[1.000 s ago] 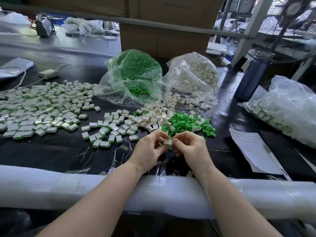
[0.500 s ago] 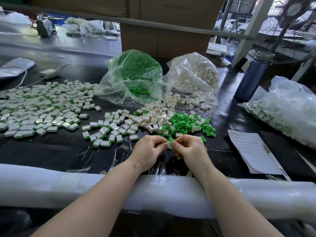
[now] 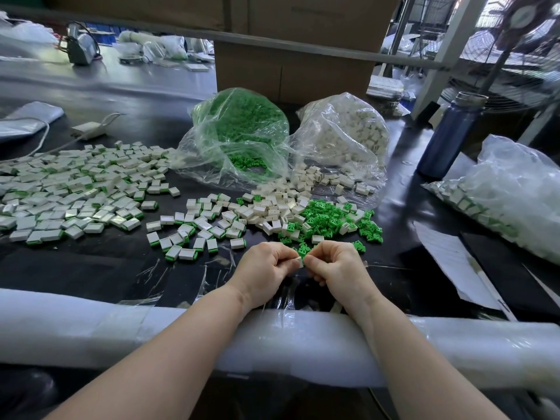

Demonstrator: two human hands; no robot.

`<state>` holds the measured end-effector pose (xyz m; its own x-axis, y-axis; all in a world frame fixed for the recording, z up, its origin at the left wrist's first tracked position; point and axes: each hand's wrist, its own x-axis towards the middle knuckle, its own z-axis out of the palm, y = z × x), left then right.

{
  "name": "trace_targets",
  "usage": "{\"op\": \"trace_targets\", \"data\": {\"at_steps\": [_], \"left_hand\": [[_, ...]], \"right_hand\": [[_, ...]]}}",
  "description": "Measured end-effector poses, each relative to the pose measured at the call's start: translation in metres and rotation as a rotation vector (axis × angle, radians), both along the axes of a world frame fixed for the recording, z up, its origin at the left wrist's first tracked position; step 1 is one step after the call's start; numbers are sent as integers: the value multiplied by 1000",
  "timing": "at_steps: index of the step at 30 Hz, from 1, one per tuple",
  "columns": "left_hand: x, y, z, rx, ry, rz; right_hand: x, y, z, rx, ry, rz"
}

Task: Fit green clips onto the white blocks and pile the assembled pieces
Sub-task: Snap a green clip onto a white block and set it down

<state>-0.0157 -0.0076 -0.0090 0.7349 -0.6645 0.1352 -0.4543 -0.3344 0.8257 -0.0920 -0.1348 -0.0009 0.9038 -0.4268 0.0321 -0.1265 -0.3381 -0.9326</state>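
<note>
- Our left hand (image 3: 266, 274) and our right hand (image 3: 339, 268) meet low in the middle of the tabletop (image 3: 91, 277), fingertips almost touching.
- Both hands are curled and pinching one small white block (image 3: 300, 262) between them. A bit of green clip (image 3: 303, 251) peeks out just above it, at 12 o'clock from the block.
- We think the clip is being pushed into the block right now. We cannot tell if it has clicked all the way in, because our fingers hide most of both pieces.
- The block is too small and too covered for us to tell which way its long side runs.
- The small pile of done pieces (image 3: 194, 237) lies at about 10 o'clock from our hands. Our left hand is nearer to it, so we guess that hand would drop the piece there.
- A much bigger spread of finished pieces (image 3: 75, 195) lies farther out at 10 o'clock.
- Loose green clips (image 3: 333, 216) lie just past our right hand at 1 o'clock, mixed at the edge with loose white blocks (image 3: 272, 207) at 12 o'clock.
- Behind them sit a bag of green clips (image 3: 242, 131) and a bag of white blocks (image 3: 345, 137).
- A white foam roll (image 3: 91, 328) hides the near edge of the tabletop.
</note>
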Motion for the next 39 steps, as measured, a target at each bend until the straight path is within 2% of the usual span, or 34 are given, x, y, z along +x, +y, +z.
{"op": "trace_targets", "data": {"at_steps": [6, 13, 20, 29, 32, 35, 39], "left_hand": [[0, 0, 0, 6, -20, -18], [-3, -3, 4, -129, 88, 28], [-5, -3, 5, -127, 126, 35], [-5, -2, 9, -205, 150, 40], [-7, -2, 11, -224, 186, -17], [-9, -1, 12, -200, 147, -43], [-9, -1, 12, -179, 137, -63]], "right_hand": [[-1, 1, 2, 5, -18, 35], [0, 0, 0, 217, -179, -55], [0, 0, 0, 201, -209, 3], [0, 0, 0, 216, -200, 5], [1, 3, 0, 200, -123, 74], [1, 4, 3, 146, -58, 150], [0, 2, 5, 205, -42, 182]]}}
